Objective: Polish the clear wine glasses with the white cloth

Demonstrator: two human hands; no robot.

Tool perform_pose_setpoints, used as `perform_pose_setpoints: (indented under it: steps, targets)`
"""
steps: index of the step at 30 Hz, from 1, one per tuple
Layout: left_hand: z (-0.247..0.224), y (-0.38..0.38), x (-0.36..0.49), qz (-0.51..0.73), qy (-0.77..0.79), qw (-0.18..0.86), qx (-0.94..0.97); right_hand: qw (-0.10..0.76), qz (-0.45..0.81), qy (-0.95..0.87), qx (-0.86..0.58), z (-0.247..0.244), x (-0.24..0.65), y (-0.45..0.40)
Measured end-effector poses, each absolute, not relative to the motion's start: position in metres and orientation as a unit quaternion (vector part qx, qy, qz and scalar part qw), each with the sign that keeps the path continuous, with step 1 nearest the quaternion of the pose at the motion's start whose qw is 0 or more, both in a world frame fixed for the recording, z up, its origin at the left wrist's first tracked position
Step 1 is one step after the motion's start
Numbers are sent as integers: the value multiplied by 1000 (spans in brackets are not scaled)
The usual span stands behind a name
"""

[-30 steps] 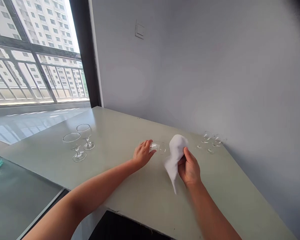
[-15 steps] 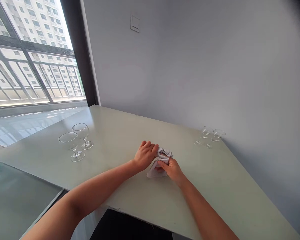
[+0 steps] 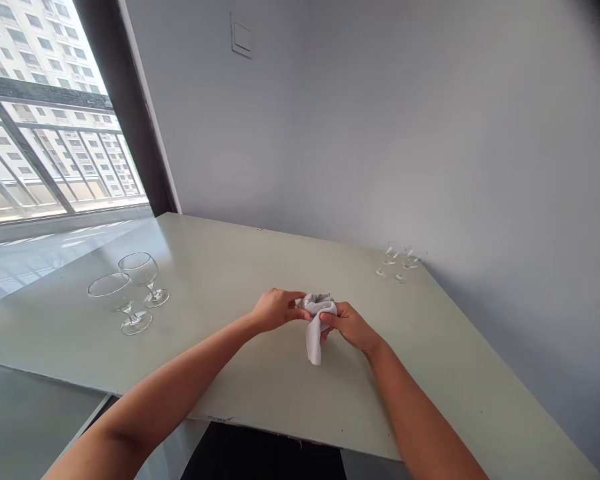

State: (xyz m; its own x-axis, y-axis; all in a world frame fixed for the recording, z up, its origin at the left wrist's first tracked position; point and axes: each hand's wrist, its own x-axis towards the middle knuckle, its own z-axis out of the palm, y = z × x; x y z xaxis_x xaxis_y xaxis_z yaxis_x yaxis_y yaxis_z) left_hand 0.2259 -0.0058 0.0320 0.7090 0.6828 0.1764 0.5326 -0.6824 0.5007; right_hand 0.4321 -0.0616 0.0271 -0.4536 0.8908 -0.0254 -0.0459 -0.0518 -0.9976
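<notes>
A white cloth, bunched at the top with one end hanging down, is held between my hands above the table. My left hand pinches its left side between thumb and fingers. From the right, my right hand grips the cloth with the thumb on top and the fingers behind. Whether something is wrapped inside the bunched part, I cannot tell.
Two stemmed glasses, a nearer glass and a farther glass, stand upright at the left. Several smaller stemmed glasses stand at the far right by the wall. The table's front edge lies close below my forearms.
My left hand has gone from lying over the top of the cloth to pinching its left side. The cloth's loose end now hangs narrower. The view has swung slightly right.
</notes>
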Motion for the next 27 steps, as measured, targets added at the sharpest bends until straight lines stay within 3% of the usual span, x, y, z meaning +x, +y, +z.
perform_pose_setpoints:
  steps: [2,4,6,10,13,15,19,21,27]
  targets:
    - [35,-6,224,104,292,368,876,326,630,-613,-349,33,439,-64]
    - [37,-9,224,66,263,425,864,313,634,-620,-339,35,442,-63]
    - [38,-14,228,98,298,347,884,345,634,-600,-345,32,442,-61]
    - [37,-23,237,234,364,-4,901,471,642,-486,-361,21,430,-56]
    - [37,-20,236,249,353,-72,899,478,642,-478,-361,22,421,-60]
    - [40,-14,229,220,356,5,908,434,618,-535,-379,29,418,-66]
    - [46,-6,217,58,291,295,908,340,596,-617,-385,40,422,-74]
    - [47,-8,217,46,286,313,905,336,601,-613,-387,38,425,-71]
    - [42,-20,232,273,362,-111,885,524,654,-390,-381,13,416,-56]
